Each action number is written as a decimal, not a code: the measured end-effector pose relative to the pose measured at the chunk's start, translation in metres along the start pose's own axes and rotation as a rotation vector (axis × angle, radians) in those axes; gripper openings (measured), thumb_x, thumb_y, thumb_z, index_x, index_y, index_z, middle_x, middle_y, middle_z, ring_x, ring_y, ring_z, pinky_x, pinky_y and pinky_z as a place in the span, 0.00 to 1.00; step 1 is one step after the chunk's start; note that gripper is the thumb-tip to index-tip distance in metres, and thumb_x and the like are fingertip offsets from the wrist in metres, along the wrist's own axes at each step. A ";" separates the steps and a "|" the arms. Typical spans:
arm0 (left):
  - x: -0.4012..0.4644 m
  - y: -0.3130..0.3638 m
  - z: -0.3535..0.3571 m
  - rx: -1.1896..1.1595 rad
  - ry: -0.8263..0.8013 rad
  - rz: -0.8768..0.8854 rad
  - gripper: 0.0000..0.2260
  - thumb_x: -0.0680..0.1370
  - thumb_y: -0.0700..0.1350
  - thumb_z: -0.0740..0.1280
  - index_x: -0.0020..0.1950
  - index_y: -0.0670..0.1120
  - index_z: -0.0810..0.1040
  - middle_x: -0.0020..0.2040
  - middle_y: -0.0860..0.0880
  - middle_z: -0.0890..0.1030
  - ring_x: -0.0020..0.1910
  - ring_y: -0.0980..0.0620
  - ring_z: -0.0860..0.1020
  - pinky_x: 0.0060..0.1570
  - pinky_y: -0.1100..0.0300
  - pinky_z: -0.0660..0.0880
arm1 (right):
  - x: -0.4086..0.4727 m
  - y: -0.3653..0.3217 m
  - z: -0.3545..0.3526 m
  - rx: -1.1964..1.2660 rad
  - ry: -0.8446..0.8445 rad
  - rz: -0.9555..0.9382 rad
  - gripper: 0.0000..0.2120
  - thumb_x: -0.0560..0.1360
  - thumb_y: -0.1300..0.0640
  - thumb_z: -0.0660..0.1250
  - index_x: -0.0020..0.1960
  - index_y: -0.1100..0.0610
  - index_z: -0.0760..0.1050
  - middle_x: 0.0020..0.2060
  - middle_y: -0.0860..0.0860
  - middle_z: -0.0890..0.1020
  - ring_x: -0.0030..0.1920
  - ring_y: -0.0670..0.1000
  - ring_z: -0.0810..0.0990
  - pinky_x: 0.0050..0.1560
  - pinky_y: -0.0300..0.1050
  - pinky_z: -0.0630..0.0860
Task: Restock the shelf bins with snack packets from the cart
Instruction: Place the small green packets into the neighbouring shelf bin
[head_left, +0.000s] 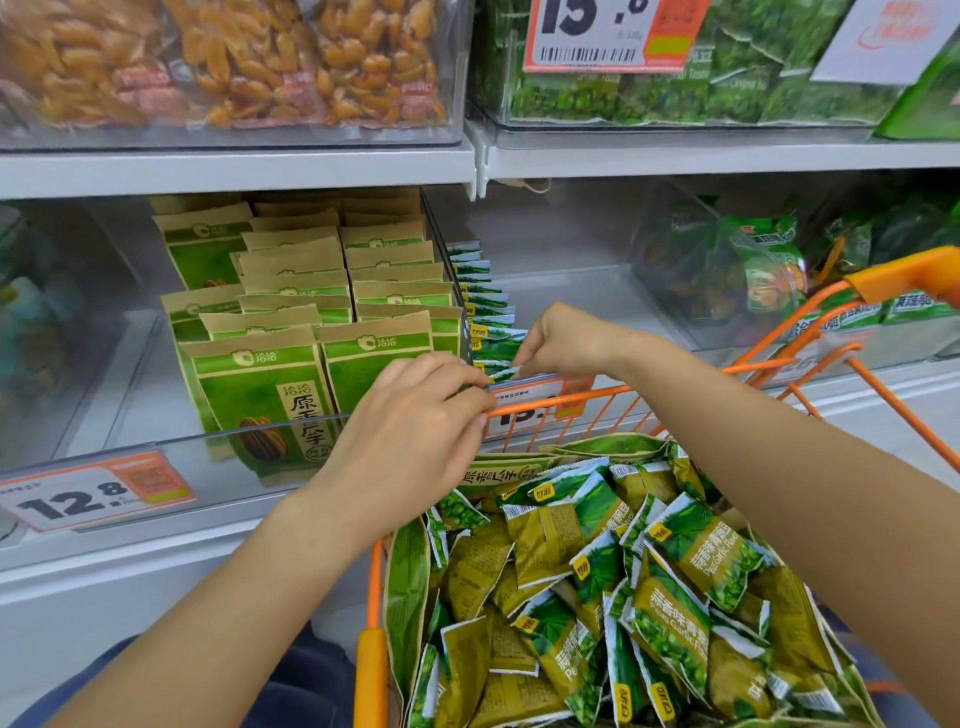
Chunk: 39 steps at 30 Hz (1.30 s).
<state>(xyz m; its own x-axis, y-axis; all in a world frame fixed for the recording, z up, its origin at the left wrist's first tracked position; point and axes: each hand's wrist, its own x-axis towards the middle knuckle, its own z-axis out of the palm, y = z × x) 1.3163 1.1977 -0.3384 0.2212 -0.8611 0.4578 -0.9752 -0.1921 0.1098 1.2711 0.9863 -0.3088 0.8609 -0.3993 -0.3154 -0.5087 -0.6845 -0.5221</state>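
Left hand (415, 415) and right hand (563, 338) each pinch the nearest green packet (501, 374) in the bin row (485, 306), beyond the far rim of the orange cart (613, 395).

Both hands — left (415, 415), right (558, 338) — pinch packet (503, 373) above cart (613, 395).

a shop: price tags (96, 496) on shelves (234, 169) of packaged snacks, an orange cart (883, 278).

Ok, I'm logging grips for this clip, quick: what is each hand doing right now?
Left hand: fingers curled, pinching the front green packet in the bin row.
Right hand: pinching the same packet at its other edge.
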 end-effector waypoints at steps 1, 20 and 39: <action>0.000 0.000 0.000 0.002 -0.004 -0.001 0.14 0.77 0.47 0.59 0.52 0.46 0.83 0.53 0.51 0.81 0.57 0.49 0.74 0.55 0.56 0.64 | -0.002 0.000 -0.004 0.003 -0.057 0.012 0.08 0.74 0.57 0.72 0.52 0.59 0.83 0.46 0.49 0.83 0.43 0.44 0.77 0.50 0.39 0.70; 0.002 -0.001 -0.001 0.000 -0.030 -0.003 0.14 0.77 0.47 0.59 0.52 0.47 0.83 0.52 0.51 0.81 0.58 0.50 0.74 0.56 0.57 0.64 | 0.020 -0.015 -0.006 0.398 -0.060 0.310 0.37 0.80 0.35 0.47 0.73 0.65 0.62 0.69 0.62 0.69 0.66 0.60 0.72 0.57 0.50 0.71; 0.002 -0.001 0.000 -0.026 0.024 0.021 0.14 0.77 0.47 0.59 0.52 0.47 0.83 0.51 0.52 0.81 0.57 0.49 0.74 0.55 0.57 0.65 | -0.022 -0.003 -0.025 0.480 0.401 0.064 0.19 0.82 0.47 0.56 0.60 0.59 0.76 0.53 0.54 0.81 0.53 0.54 0.80 0.56 0.51 0.76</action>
<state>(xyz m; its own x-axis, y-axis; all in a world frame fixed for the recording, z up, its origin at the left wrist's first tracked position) 1.3173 1.1960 -0.3373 0.2014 -0.8534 0.4808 -0.9791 -0.1617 0.1231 1.2538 0.9822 -0.2800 0.7171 -0.6918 -0.0847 -0.4259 -0.3389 -0.8389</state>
